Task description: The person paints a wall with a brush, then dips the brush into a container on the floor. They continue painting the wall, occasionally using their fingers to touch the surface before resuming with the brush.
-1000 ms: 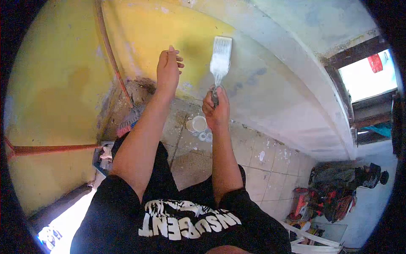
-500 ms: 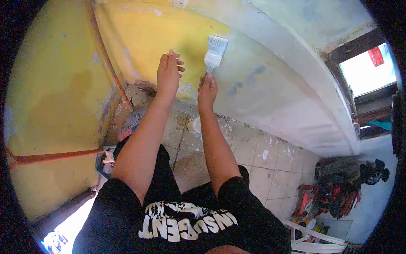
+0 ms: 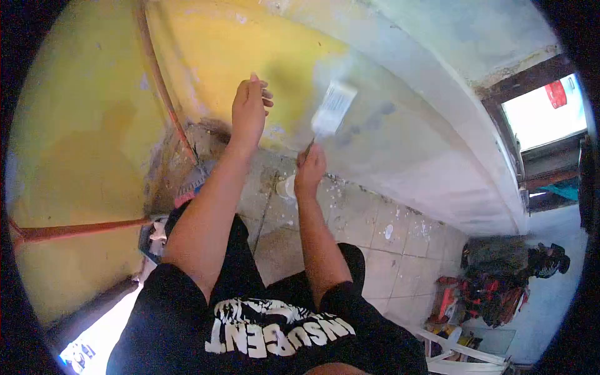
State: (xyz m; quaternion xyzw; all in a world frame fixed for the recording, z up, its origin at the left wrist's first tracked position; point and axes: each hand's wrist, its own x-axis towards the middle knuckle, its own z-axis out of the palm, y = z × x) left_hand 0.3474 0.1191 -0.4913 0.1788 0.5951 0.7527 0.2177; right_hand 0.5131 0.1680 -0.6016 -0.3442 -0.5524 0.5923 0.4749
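Note:
My right hand point(image 3: 310, 164) is wrapped round the handle of a wide paintbrush point(image 3: 334, 107), its bristles pointing up and to the right over the wall. The bristles and ferrule are coated in white paint, slightly smeared by motion. Around the brush, the wall point(image 3: 400, 150) turns from yellow to whitish grey, with a pale patch just above the bristles. My left hand point(image 3: 250, 106) hangs in front of the yellow part, holding nothing, its fingers loosely bent and apart. A white container point(image 3: 286, 187) on the floor is partly hidden beside my right wrist.
A broom point(image 3: 190, 181) stands in the left corner, its handle leaning along the wall. Paint spots dot the tiled floor point(image 3: 381, 250). Bags and clothes point(image 3: 487, 294) are piled at the right, near a white wooden rack point(image 3: 462, 350). A window point(image 3: 544, 112) opens upper right.
My right hand has drawn the brush down and slightly right. A whitish patch shows where the bristles were. My left hand stays almost still.

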